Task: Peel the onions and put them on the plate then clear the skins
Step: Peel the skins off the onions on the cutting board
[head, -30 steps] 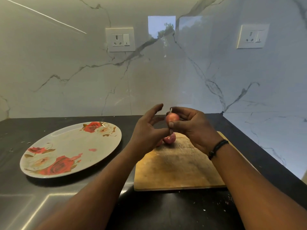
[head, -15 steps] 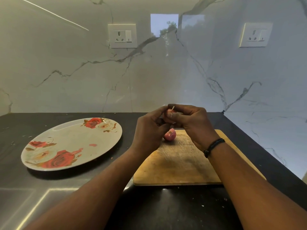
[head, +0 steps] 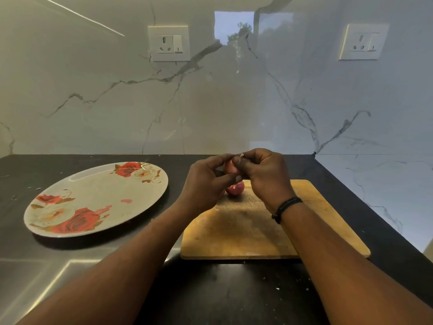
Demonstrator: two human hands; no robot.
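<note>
A small red onion point(head: 229, 167) is held up between both hands above the far end of the wooden cutting board point(head: 253, 233). My left hand point(head: 206, 181) cups it from the left, and my right hand point(head: 264, 174) pinches its top, where a pale tip of skin sticks out. Most of this onion is hidden by my fingers. Another red onion point(head: 235, 189) lies on the board just below the hands. The oval plate point(head: 96, 198) with red roses sits to the left on the dark counter, with nothing on it.
A white marble wall with two sockets point(head: 169, 43) point(head: 362, 42) closes off the back and right side. The dark counter point(head: 222, 292) carries small flecks of skin near its front. A steel surface point(head: 35, 277) lies at the lower left.
My left hand, open-fingered a second ago, has closed around the onion against my right hand. The view shifted slightly; the plate and board have not moved.
</note>
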